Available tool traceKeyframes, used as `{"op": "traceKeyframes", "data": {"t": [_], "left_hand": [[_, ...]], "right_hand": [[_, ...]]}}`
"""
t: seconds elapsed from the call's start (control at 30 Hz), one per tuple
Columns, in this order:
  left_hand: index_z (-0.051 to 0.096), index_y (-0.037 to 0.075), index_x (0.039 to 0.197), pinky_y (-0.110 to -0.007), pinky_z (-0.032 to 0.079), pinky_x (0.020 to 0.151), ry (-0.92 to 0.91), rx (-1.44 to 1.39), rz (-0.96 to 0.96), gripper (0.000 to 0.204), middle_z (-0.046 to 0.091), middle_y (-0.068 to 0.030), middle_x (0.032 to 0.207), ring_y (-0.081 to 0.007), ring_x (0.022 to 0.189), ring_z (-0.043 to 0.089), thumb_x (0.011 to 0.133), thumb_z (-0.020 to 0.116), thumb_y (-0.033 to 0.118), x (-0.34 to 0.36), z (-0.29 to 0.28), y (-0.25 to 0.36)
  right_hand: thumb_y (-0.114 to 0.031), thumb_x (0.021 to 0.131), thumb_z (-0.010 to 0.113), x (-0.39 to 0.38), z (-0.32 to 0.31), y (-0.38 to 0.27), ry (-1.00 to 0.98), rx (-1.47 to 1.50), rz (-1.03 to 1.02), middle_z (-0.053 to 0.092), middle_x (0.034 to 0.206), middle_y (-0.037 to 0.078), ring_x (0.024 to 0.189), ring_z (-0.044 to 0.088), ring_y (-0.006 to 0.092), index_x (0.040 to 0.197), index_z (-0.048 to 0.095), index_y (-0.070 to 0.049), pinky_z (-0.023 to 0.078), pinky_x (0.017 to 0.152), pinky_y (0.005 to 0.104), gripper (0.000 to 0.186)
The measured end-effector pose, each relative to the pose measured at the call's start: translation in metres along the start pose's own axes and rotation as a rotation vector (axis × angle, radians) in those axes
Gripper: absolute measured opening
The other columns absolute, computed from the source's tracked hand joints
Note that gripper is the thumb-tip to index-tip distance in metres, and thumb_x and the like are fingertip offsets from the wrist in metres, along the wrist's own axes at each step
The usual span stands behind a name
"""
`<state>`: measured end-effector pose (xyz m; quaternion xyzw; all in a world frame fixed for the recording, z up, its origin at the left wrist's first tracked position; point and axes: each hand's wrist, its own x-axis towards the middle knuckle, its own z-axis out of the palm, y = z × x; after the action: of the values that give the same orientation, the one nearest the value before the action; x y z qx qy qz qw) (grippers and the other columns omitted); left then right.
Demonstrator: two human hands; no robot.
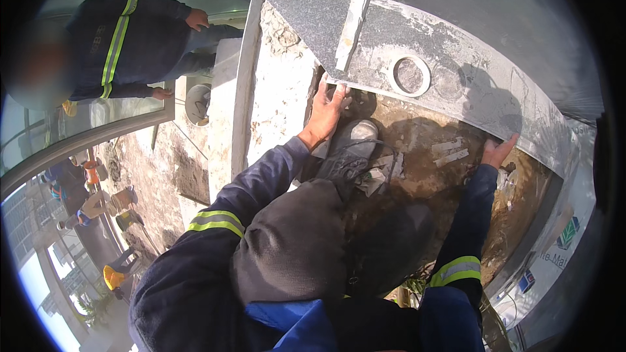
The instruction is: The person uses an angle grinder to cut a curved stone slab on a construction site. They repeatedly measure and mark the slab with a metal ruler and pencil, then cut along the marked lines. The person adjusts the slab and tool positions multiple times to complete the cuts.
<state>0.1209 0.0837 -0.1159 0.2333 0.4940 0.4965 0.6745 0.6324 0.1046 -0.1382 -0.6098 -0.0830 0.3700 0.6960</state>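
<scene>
A long grey stone slab with a slanted left end lies across the far side. My left hand is at its near edge beside the left corner, with the fingers bent over the edge. Farther right, my right hand grips the same edge, its fingertips partly hidden there. On top of the slab rest a whitish ring, like a roll of tape, and a narrow pale bar set crosswise.
Below the slab is a rough brown hollow with loose scraps, where my shoe stands. A pale stone ledge runs along the left. Beyond it are a co-worker in a dark reflective jacket and a bucket. Glass panels stand behind.
</scene>
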Motion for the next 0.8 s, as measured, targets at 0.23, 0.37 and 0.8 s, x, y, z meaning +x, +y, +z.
{"op": "traceKeyframes", "data": {"t": [0.23,0.37,0.8], "left_hand": [[0.021,0.006,0.161,-0.053,0.043,0.113,-0.054,0.027,-0.031,0.064,0.041,-0.0222,0.155,-0.0367,0.140,0.047,0.111,0.049,0.036,0.003,-0.003,0.003],[0.023,-0.005,0.157,-0.055,0.040,0.117,-0.114,-0.022,-0.069,0.071,0.037,-0.0309,0.157,-0.0442,0.145,0.042,0.112,0.037,0.048,0.002,-0.011,0.009],[0.027,0.007,0.162,-0.046,0.057,0.099,-0.036,0.227,-0.020,0.066,0.055,-0.0277,0.142,-0.0354,0.121,0.066,0.112,0.035,0.050,0.003,-0.021,0.010]], "right_hand": [[0.008,0.074,0.055,0.009,-0.045,0.010,-0.386,-0.799,-0.639,0.031,0.158,0.022,0.134,0.046,0.0292,0.161,0.011,0.004,0.041,0.111,0.0403,0.098],[0.013,0.074,0.054,-0.002,-0.039,0.003,-0.328,-0.776,-0.543,0.033,0.156,0.020,0.133,0.045,0.0267,0.162,0.015,0.000,0.044,0.106,0.0359,0.096],[-0.004,0.091,0.056,0.020,-0.028,0.005,-0.180,0.011,0.000,0.036,0.155,0.009,0.129,0.046,0.0220,0.161,0.023,-0.009,0.045,0.101,0.0322,0.077]]}}
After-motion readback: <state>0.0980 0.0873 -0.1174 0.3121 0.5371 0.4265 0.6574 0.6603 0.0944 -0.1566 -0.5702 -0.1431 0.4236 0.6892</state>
